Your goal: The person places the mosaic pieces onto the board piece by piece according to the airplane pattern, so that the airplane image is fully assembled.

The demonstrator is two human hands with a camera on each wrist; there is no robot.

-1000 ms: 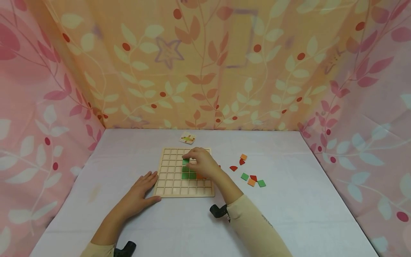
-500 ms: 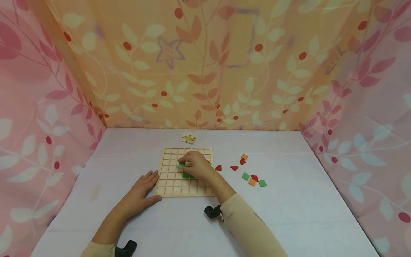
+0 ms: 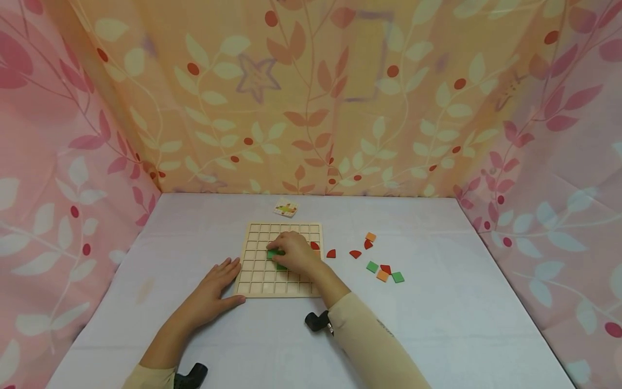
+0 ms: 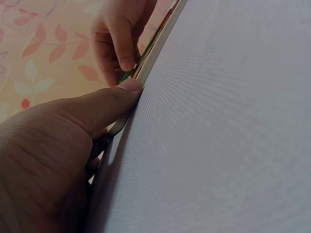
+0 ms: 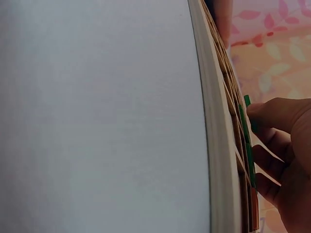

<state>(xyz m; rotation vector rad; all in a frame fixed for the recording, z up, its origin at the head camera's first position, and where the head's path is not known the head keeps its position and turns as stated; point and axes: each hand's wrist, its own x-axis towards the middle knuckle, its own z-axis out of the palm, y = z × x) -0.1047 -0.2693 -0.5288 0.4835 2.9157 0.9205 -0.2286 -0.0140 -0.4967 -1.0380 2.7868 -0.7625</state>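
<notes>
My right hand [image 3: 297, 255] is over the middle of a wooden grid board [image 3: 254, 275] and pinches a green square tile [image 3: 271, 254] between thumb and fingers. In the right wrist view the thumb presses that green tile [image 5: 247, 101], which tilts up from the grid. Another green tile [image 3: 280, 267] lies in the grid just below the hand; others beneath the palm are hidden. A red quarter-round tile [image 3: 315, 245] shows on the board by the knuckles. My left hand [image 3: 212, 292] rests flat with spread fingers, its fingertips and thumb touching the board's left edge.
Right of the board lie loose tiles: red pieces [image 3: 355, 254], orange squares [image 3: 383, 276] and green squares [image 3: 398, 277]. A small picture card [image 3: 285, 208] lies behind the board. Patterned cloth walls [image 3: 311, 108] enclose the white table [image 3: 437, 324] at the back and sides.
My right hand has moved left and slightly towards me across the board with the green tile, uncovering the red tile on the board's right side. My left hand stays in place.
</notes>
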